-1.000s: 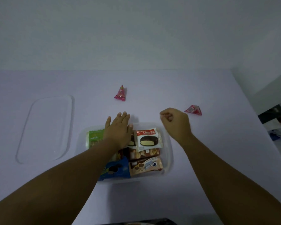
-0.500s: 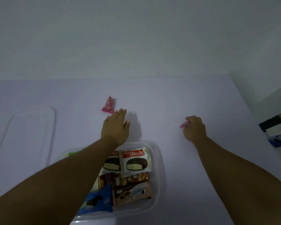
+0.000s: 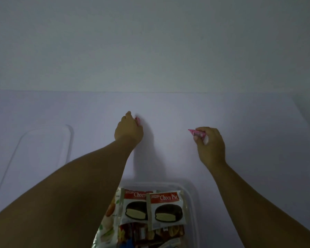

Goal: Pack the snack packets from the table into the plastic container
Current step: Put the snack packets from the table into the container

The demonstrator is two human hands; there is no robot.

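The clear plastic container (image 3: pixel 192 199) sits at the bottom centre, holding two Choco Pie packets (image 3: pixel 166 207) and several other snack packets. My left hand (image 3: pixel 128 130) reaches out over the table beyond the container, its fingers closed on a small pink triangular packet (image 3: pixel 137 120) of which only an edge shows. My right hand (image 3: pixel 210 146), further right, pinches a second pink triangular packet (image 3: pixel 197 132) and holds it just above the table. My left forearm hides the container's left part.
The container's clear lid (image 3: pixel 41 153) lies flat on the white table (image 3: pixel 249 140) at the left. A pale wall rises behind the table's far edge.
Both hands moved away from the container; my left hand closed on the far pink packet and my right hand lifted the other one. The view shifted forward, pushing the container down the frame.
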